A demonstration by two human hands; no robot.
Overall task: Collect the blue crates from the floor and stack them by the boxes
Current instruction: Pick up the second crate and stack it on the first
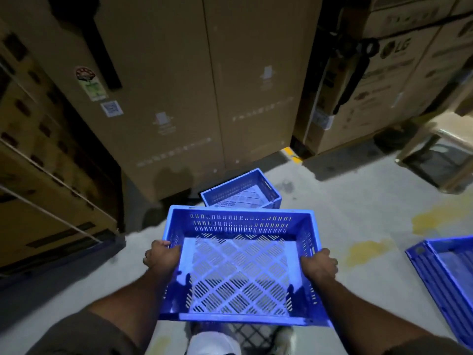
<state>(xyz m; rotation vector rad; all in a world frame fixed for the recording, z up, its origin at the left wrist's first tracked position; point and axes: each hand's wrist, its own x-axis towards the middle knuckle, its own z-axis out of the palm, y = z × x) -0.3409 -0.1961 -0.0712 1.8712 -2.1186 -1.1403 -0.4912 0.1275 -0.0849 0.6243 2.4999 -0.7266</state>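
I carry an empty blue slotted crate (pixel 240 224) in front of me, above the floor. My left hand (pixel 161 256) grips its left rim and my right hand (pixel 320 263) grips its right rim, fingers curled over the edges. A second blue crate (pixel 266 187) sits on the floor just ahead, at the foot of the tall cardboard boxes (pixel 194 85). A third blue crate (pixel 442 267) lies on the floor at the right edge, partly cut off.
Strapped cardboard boxes (pixel 38 162) line the left side and printed cartons (pixel 389 80) stand at the back right. A pale stool-like frame (pixel 440 160) stands at the far right. The grey floor (pixel 358 208) has yellow paint patches.
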